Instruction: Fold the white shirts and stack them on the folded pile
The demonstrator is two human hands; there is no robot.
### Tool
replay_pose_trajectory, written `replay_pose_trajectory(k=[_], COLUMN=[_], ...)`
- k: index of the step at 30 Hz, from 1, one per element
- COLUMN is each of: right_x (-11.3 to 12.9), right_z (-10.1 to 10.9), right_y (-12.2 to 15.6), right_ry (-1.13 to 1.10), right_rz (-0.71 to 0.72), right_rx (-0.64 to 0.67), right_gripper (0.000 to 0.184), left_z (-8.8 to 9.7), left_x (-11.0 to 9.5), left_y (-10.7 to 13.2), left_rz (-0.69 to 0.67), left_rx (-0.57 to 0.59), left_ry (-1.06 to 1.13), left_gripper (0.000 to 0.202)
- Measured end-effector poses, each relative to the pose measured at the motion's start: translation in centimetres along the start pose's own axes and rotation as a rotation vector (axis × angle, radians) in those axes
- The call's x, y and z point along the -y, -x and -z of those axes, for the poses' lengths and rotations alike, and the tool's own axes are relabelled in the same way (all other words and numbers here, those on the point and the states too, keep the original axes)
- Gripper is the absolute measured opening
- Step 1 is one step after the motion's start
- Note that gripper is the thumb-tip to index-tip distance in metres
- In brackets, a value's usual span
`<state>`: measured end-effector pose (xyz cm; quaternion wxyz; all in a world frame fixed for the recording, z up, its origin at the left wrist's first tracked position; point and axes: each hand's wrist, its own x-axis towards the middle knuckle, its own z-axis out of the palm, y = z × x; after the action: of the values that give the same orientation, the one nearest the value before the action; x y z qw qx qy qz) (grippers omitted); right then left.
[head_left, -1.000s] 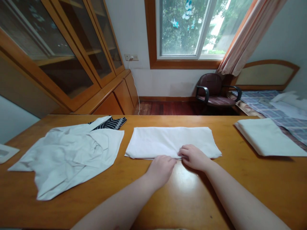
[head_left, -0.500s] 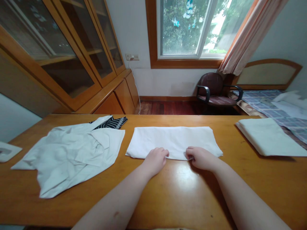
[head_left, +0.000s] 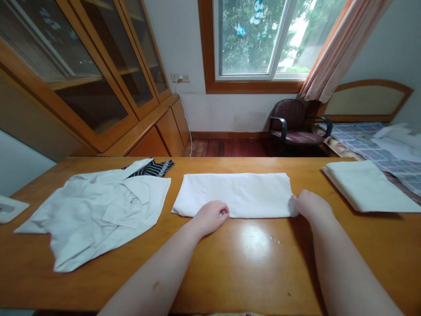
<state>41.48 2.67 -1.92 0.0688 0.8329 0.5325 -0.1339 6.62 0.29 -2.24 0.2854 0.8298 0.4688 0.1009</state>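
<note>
A folded white cloth (head_left: 237,193) lies flat in the middle of the wooden table (head_left: 250,263). My left hand (head_left: 210,216) rests curled on the cloth's near edge, fingers pinching it left of centre. My right hand (head_left: 311,205) is at the cloth's near right corner, fingers closed on the fabric there. Both forearms reach in from the bottom of the view.
A crumpled white shirt (head_left: 95,210) lies to the left with a striped dark garment (head_left: 153,168) behind it. A folded white pile (head_left: 366,186) sits at the right. A white object (head_left: 8,208) is at the left edge. Beyond stand a chair (head_left: 294,125), a bed, cabinets.
My right hand slid right along the cloth's near edge from the middle to its right corner. My left hand shifted slightly left. The cloth's right corner now lies straighter.
</note>
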Motion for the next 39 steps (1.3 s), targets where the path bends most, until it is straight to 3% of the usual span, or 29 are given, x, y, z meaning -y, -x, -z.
replay_pose_trajectory(k=[2, 4, 8, 12, 16, 22, 25, 27, 32, 35, 39], right_x=[-0.5, -0.6, -0.3, -0.3, -0.6, -0.2, -0.3, -0.7, -1.5, -1.6, -1.4], right_z=[-0.1, -0.3, -0.6, -0.7, -0.2, 0.8, 0.7, 0.5, -0.2, -0.4, 0.0], right_y=[-0.8, -1.1, -0.6, 0.0, 0.4, 1.7, 1.6, 1.1, -0.3, -0.6, -0.6], right_ry=[-0.014, -0.028, -0.109, -0.385, -0.523, -0.693, -0.806, -0.764, -0.298, -0.212, -0.128], right_rz=[-0.042, -0.038, 0.008, -0.004, 0.036, 0.044, 0.072, 0.115, 0.137, 0.106, 0.078], right_rx=[0.031, 0.063, 0.148, 0.184, 0.076, 0.198, 0.196, 0.16, 0.061, 0.077, 0.159], right_gripper=[0.054, 0.057, 0.041, 0.03, 0.025, 0.036, 0.026, 0.021, 0.025, 0.025, 0.009], left_z=[0.0, 0.0, 0.0, -0.1, -0.1, 0.0, -0.1, -0.2, -0.2, 0.0, 1.4], left_x=[-0.2, -0.3, -0.3, -0.1, -0.2, -0.4, -0.2, -0.1, 0.0, -0.2, 0.2], left_y=[-0.1, -0.1, -0.2, -0.2, -0.2, -0.3, -0.3, -0.3, -0.2, -0.1, 0.3], left_rz=[0.022, 0.031, 0.032, 0.014, -0.002, 0.029, 0.024, 0.016, 0.011, 0.006, 0.037], left_rx=[0.007, 0.003, 0.0, -0.009, -0.012, 0.001, -0.008, -0.009, -0.007, 0.001, 0.037], left_ry=[0.003, 0.003, 0.0, 0.0, -0.008, -0.015, -0.014, -0.008, 0.012, 0.039, 0.091], left_gripper=[0.017, 0.018, 0.018, 0.017, 0.016, 0.018, 0.017, 0.016, 0.014, 0.015, 0.019])
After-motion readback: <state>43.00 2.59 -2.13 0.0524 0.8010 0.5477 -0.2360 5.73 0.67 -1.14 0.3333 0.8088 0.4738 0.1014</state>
